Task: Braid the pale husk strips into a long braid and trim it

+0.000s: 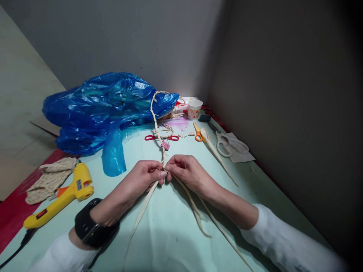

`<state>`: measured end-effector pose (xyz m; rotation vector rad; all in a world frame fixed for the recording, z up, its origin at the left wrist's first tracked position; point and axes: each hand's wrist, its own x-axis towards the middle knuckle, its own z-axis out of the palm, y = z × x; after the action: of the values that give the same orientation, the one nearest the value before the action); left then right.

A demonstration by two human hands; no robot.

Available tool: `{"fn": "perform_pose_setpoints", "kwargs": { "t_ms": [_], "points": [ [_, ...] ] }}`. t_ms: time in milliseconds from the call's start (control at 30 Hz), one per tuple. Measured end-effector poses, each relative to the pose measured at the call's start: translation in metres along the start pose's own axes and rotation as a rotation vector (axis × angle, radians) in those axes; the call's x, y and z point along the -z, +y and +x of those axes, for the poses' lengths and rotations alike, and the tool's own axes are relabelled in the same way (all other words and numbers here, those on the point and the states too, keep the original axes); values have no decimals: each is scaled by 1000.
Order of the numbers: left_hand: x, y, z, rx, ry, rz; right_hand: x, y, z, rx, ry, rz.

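A thin braid of pale dried-leaf strips [155, 117] runs from the back of the table toward me. A pink binder clip [165, 145] grips it a little beyond my hands. Where the braid ends, my left hand [147, 175] pinches a pale strip [144, 206] whose tail hangs toward me on the left. Close beside it, nearly touching, my right hand [184, 172] pinches the strips at the same spot. Two loose tails [195, 211] trail from under it to the right. The fingertips partly hide the crossing of the strips.
A blue plastic bag [104, 105] fills the back left. At left lie a yellow glue gun [62, 198] and a woven piece [51, 179]. Red-handled scissors [150, 138], a paper cup [194, 109], orange scissors [198, 133], a loose strip [218, 156] and white-handled scissors [225, 145] lie beyond my hands.
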<state>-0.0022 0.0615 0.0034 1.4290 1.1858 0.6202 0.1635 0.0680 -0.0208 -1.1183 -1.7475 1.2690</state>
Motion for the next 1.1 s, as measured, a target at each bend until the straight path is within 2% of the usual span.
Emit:
{"fn": "perform_pose_setpoints", "kwargs": {
  "t_ms": [167, 233, 300, 467, 567, 733, 933, 1033, 1100],
  "points": [
    [0, -2, -1, -37, 138, 283, 5, -14, -6, 92, 71, -354],
    [-2, -5, -1, -21, 156, 270, 4, -19, -8, 95, 82, -448],
    [-5, -8, -1, 30, 149, 160, 3, -20, -9, 89, 84, -508],
    [-11, -12, -4, 108, 112, -126, 2, -12, -8, 99, 73, -481],
    [-11, -11, -4, 139, 80, -207, 4, -8, -6, 106, 48, -393],
    [-8, -12, -1, 36, 122, -26, 8, -8, -3, 59, 4, -289],
    [-9, -10, 0, -50, 194, 135, 11, -9, -2, 39, -26, -308],
    [-11, -11, 0, -54, 209, 200, 12, -12, -6, 56, -59, -376],
    [-13, -11, -2, -53, 238, 280, 12, -17, -11, 31, -35, -501]
  ]
}}
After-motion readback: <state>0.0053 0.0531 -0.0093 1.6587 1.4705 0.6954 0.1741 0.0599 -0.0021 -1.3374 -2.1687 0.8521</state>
